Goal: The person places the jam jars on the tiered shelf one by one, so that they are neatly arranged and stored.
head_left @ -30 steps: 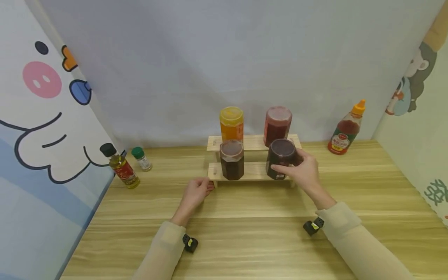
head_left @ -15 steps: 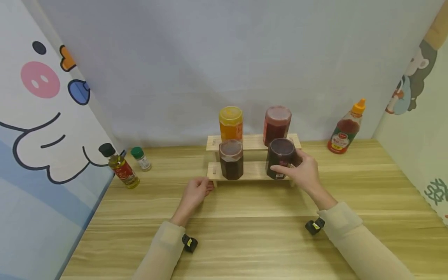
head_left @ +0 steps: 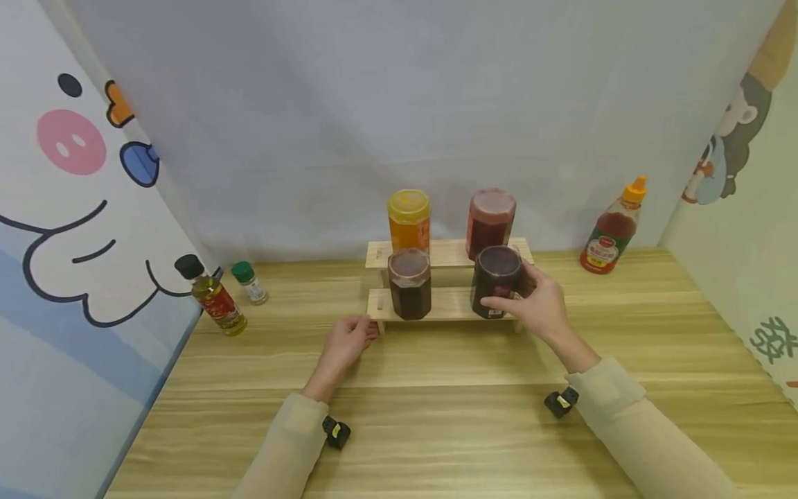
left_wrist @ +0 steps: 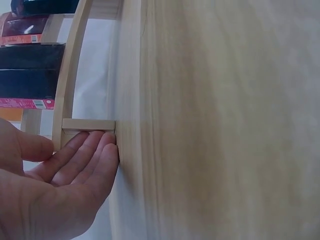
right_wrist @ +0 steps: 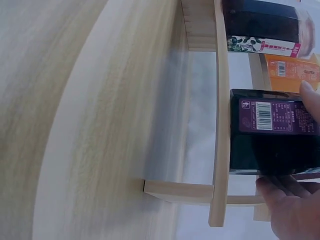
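Note:
My right hand [head_left: 541, 305] grips a dark purple faceted jar [head_left: 497, 283] at the right end of the lower shelf. Its thumb lies across the front, with the fingers round the right side. In the right wrist view the base of that jar [right_wrist: 272, 132] is right at the shelf board [right_wrist: 221, 125], its barcode label facing the camera. At the opposite end, my left hand [head_left: 346, 344] holds the left corner of the two-tier wooden rack [head_left: 451, 303]. The left wrist view has the thumb [left_wrist: 37, 147] at the board's end and fingers against the front leg [left_wrist: 89, 124].
Another dark jar [head_left: 410, 285] stands at the lower shelf's left. Behind are a yellow-orange jar [head_left: 409, 222] and a red jar [head_left: 490, 223] on the upper shelf. An oil bottle [head_left: 215, 298] and green-capped shaker [head_left: 250, 283] stand left, a red sauce bottle [head_left: 611, 232] right.
The head view has drifted very slightly. Both hands keep their places on the jar and the rack.

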A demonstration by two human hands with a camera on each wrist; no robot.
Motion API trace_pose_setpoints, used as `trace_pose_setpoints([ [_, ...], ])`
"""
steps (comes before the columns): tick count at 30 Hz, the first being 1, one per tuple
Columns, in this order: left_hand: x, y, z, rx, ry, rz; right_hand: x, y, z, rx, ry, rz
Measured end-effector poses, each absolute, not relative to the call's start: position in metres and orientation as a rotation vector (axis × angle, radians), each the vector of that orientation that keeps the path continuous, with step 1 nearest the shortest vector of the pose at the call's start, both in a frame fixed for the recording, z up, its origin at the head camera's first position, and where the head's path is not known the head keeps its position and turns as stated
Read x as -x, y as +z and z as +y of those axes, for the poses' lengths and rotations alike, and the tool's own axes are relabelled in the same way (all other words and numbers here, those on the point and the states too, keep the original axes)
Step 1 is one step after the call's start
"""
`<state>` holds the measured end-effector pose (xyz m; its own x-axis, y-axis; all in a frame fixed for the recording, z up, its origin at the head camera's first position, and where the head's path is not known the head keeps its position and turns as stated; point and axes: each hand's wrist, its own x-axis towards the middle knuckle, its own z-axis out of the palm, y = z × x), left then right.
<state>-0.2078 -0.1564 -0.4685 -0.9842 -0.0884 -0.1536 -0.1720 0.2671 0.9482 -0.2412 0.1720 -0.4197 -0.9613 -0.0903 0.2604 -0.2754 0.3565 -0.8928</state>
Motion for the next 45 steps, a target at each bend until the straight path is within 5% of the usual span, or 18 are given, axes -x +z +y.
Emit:
trace_pose_setpoints([
  [12, 0.211, -0.470, -0.163, 0.272, 1.898, 2.383, 0.220, -0.391, 0.168, -0.330, 1.730, -2.446],
  [34, 0.204, -0.463, -0.174, 0.273, 1.736, 2.619, 0.220, -0.416, 0.212, -0.384, 1.460, -2.629],
  [45, 0.196, -0.454, -0.181, 0.045, 1.450, 2.856, 0.212, -0.418, 0.227, -0.422, 1.125, -2.761],
])
